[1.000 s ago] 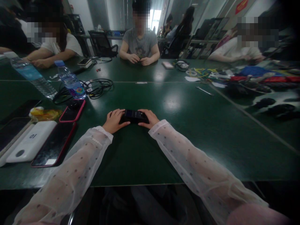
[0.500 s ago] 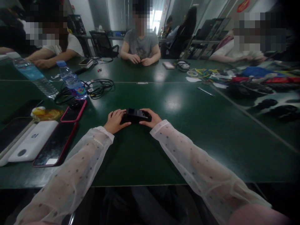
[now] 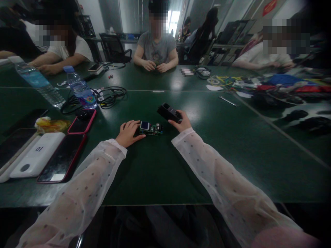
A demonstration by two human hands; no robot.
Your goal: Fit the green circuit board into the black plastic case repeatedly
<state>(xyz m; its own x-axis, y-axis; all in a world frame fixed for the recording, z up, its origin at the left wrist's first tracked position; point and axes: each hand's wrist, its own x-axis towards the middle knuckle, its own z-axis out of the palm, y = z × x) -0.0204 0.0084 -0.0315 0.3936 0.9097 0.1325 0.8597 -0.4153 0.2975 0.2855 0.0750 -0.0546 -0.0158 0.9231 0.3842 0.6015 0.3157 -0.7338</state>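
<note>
On the green table, a small circuit board (image 3: 154, 129) with a little screen at its left end lies bare. My left hand (image 3: 128, 133) is closed around the board's left end, thumb along the near side and fingertips at the far corner. Up and to the right, my right hand (image 3: 184, 121) grips a black plastic housing (image 3: 168, 112) by its right end, between thumb and fingers. The housing is tilted and held apart from the board, with a window-like opening near its left end. Both my sleeves are sheer white with dark dots.
To the left lie a pink-edged phone (image 3: 82, 121), a red-edged phone (image 3: 62, 158) and a white power bank (image 3: 38, 155). Two water bottles (image 3: 80, 88) stand behind, beside coiled black cables (image 3: 113, 96). Tweezers (image 3: 228, 101) and a cable pile (image 3: 289, 86) are right. Other people sit opposite.
My right hand has lifted the black housing off and moved it up and right, uncovering the circuit board. My left hand has stayed in place.
</note>
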